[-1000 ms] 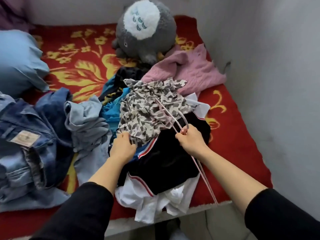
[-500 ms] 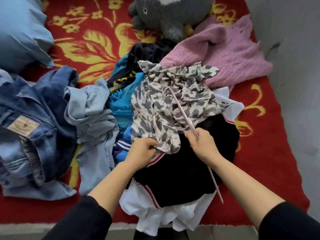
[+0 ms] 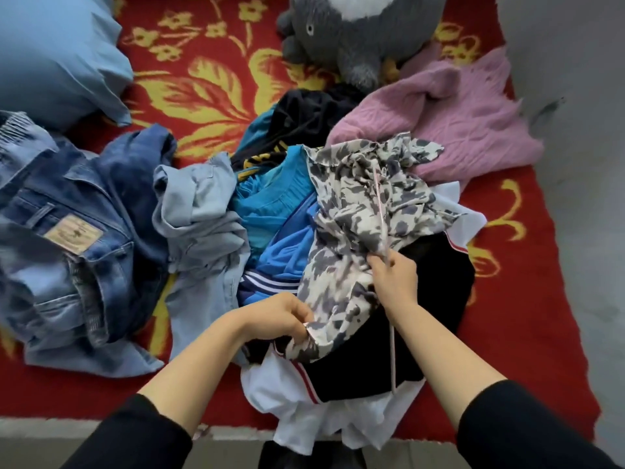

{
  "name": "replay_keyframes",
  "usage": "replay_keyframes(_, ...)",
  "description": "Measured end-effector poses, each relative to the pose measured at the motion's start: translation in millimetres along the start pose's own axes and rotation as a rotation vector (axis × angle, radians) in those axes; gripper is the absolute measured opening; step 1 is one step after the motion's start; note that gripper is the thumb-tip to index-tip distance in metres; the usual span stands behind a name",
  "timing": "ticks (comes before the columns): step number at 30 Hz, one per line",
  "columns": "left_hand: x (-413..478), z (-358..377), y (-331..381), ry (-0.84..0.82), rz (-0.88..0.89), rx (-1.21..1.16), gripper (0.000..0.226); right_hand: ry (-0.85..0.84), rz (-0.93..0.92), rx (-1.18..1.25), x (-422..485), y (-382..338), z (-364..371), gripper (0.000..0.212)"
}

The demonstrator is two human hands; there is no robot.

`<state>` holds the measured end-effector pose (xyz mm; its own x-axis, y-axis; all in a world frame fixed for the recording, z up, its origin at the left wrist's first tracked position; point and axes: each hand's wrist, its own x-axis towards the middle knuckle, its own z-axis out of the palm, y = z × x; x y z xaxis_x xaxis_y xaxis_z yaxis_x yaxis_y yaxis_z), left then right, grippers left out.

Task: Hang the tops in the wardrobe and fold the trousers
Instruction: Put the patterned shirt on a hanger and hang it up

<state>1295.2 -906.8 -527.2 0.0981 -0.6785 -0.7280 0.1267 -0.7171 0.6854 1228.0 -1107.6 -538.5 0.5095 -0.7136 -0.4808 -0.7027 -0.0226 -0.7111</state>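
Note:
A cream top with a dark leopard print [image 3: 355, 211] lies on a heap of clothes on the bed. My left hand [image 3: 287, 316] pinches its lower hem. My right hand [image 3: 394, 275] grips a thin pink hanger [image 3: 379, 198] that runs up across the print top; the hanger's other end sticks out below my wrist. Under the top lie a black and white garment with red trim [image 3: 399, 343] and blue tops [image 3: 277, 214]. Blue jeans [image 3: 74, 231] and a pale blue garment [image 3: 199, 225] lie to the left.
A pink knit sweater [image 3: 449, 120] lies at the back right beside a grey plush toy [image 3: 355, 32]. A blue pillow [image 3: 57, 52] sits at the back left. The red and yellow floral blanket [image 3: 203, 86] covers the bed. A grey wall [image 3: 581, 164] borders the right side.
My left hand pulled the print top's hem toward me. My right hand turned the hanger more upright over the top. The view dropped closer over the heap.

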Motion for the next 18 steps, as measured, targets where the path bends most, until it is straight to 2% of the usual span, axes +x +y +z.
replay_keyframes(2,-1,2,6,-0.052,-0.044,0.133,0.006,0.064,0.042,0.043,2,1,-15,0.028)
replay_keyframes(4,-3,6,12,-0.116,-0.177,0.213,0.006,0.095,0.057,0.112,1,1,-31,0.027)
replay_keyframes(6,-6,7,17,-0.208,-0.353,0.267,0.017,0.144,0.027,0.142,0,0,-46,0.026)
replay_keyframes(8,-8,9,22,-0.272,-0.456,0.297,0.026,0.201,-0.003,0.120,0,-2,-60,0.021)
replay_keyframes(10,-7,12,32,-0.316,-0.491,0.320,0.027,0.273,-0.020,0.177,-1,-2,-73,0.013)
replay_keyframes(13,0,16,50,-0.374,-0.498,0.408,0.021,0.320,0.058,0.353,-5,-5,-83,0.022)
replay_keyframes(15,6,14,55,-0.288,-0.421,0.491,0.015,0.315,0.099,0.349,-7,-9,-94,0.030)
replay_keyframes(18,15,7,65,0.070,-0.186,0.551,0.027,0.235,-0.020,0.233,-13,-18,-118,0.025)
